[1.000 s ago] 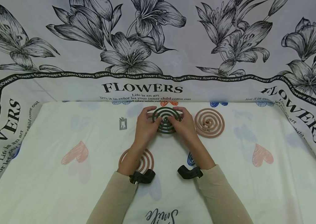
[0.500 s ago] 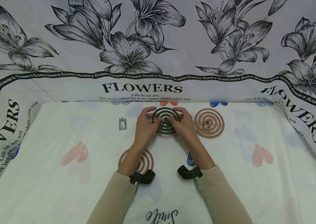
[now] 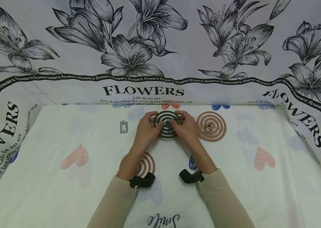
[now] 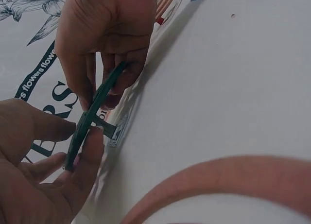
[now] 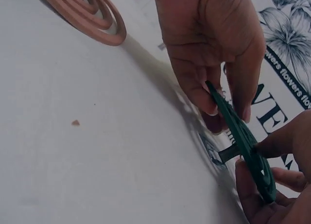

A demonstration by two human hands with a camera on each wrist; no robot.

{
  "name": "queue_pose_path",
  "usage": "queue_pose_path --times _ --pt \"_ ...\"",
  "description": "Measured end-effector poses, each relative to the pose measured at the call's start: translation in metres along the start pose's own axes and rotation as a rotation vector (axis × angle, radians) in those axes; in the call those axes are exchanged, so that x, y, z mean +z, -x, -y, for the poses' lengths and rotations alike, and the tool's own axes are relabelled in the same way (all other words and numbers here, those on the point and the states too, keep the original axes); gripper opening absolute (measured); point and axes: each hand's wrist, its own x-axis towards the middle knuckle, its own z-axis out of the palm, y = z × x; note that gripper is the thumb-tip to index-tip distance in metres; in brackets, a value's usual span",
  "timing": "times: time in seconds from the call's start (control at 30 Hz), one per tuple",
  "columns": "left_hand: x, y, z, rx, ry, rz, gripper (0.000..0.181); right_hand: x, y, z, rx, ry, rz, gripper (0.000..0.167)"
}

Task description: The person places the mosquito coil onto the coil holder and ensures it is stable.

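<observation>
No shift: left hand and right hand still pinch the green coil at its metal stand, near the tabletop's far edge.

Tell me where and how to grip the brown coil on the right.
Probably pinch the brown coil by the right edge of its outer ring, coming from the right: it appears to lie flat, while the right hand sits close to its left edge.

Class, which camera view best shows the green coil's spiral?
The head view: it faces the green coil, so the rings show between left hand and right hand. Both wrist views show it nearly edge-on, its spiral squeezed into a narrow strip.
</observation>
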Motion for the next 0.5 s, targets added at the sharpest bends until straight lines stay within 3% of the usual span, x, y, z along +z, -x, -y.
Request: queue_pose_path --times 0.13,0.27,0.5 --pt "-0.0029 -0.0011 -0.0016 0.029 -0.061 0.016 0.050 -0.0012 0.0001 -0.0015 -0.077 0.067 0.002 0.051" --pt "-0.0036 -0.0006 -0.0034 0.058 -0.132 0.009 0.050 -0.0028 0.0000 -0.0021 -0.103 0.114 0.008 0.050" --pt "-0.0056 0.0058 -0.0096 0.086 -0.153 0.012 0.052 -0.0063 0.0006 -0.0012 -0.145 0.123 0.020 0.051"
